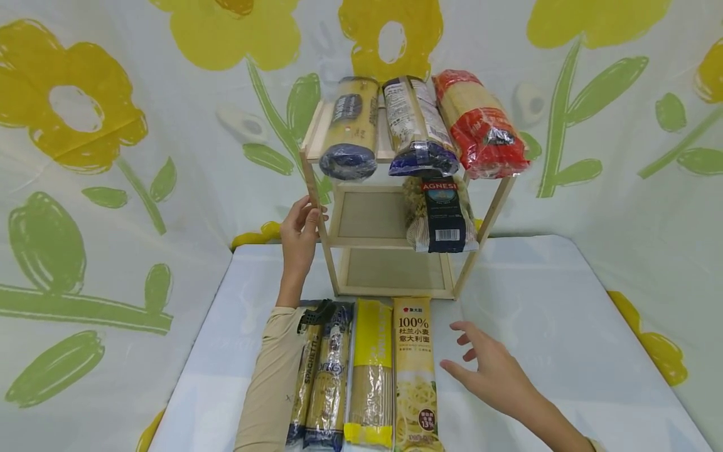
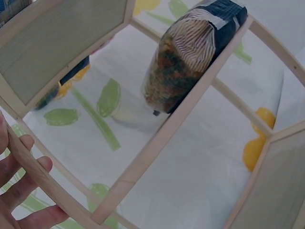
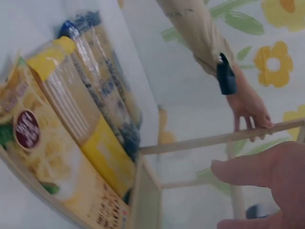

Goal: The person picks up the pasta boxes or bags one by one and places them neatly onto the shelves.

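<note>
My left hand grips the left front post of a wooden three-tier rack, its fingers wrapped behind the post and the thumb in front. Over the table to the right of the spaghetti packs, my right hand is held with fingers spread and nothing in it. Nearest to it lies a cream pack of spaghetti. Beside that are a yellow pack of spaghetti and blue-ended spaghetti packs, partly covered by my left sleeve.
On the top shelf lie a yellow-and-blue pasta pack, a dark blue-ended pack and a red pasta pack. An Agnesi pasta bag sits on the middle shelf's right side. Flower-patterned cloth hangs around the white table.
</note>
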Tool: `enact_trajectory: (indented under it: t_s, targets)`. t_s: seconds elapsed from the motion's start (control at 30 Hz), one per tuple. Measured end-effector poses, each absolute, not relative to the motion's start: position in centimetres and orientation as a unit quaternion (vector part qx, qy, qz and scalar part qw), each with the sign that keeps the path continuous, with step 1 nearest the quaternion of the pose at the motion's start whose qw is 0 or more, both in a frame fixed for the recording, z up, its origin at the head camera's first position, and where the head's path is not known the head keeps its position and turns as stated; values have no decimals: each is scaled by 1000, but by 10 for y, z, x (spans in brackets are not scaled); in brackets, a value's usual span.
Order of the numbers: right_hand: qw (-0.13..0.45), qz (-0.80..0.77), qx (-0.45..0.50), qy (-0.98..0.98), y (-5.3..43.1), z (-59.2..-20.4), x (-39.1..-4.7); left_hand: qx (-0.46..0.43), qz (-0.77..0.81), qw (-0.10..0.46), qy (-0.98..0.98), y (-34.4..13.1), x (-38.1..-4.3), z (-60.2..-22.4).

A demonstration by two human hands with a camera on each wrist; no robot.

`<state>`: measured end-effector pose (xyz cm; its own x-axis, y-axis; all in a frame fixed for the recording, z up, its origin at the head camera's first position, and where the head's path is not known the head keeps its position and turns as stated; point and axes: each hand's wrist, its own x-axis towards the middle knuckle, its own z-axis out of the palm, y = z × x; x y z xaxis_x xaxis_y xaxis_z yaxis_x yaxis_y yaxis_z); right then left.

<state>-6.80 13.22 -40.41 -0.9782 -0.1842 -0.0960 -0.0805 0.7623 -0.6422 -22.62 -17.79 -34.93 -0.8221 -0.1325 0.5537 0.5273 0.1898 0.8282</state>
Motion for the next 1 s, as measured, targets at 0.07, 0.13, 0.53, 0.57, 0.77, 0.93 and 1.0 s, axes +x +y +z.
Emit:
enact_trajectory:
  t_s: [0.07, 0.13, 0.53, 0.57, 0.77, 0.93, 1.0]
  targets:
    - [81, -340, -60, 935, 128, -414, -65, -137, -624, 264, -723, -178, -226, -350]
    - [84, -341, -48, 935, 123, -425, -63, -138, -625, 262, -722, -179, -226, -350]
    - [97, -353, 3, 931, 88, -503, -56, -139, -629, 260, -720, -179, -229, -352]
    - [95, -349, 3, 932, 86, -510, -56, -141, -627, 260, -721, -178, -230, -352]
    - [84, -331, 12, 940, 72, -539, -58, -133, -636, 243, -720, -176, -230, -353]
    - [66, -332, -9, 941, 69, -544, -66, -129, -639, 245, -718, -179, -228, -351]
    - [70, -344, -12, 936, 69, -545, -68, -128, -637, 247, -719, -179, -228, -351]
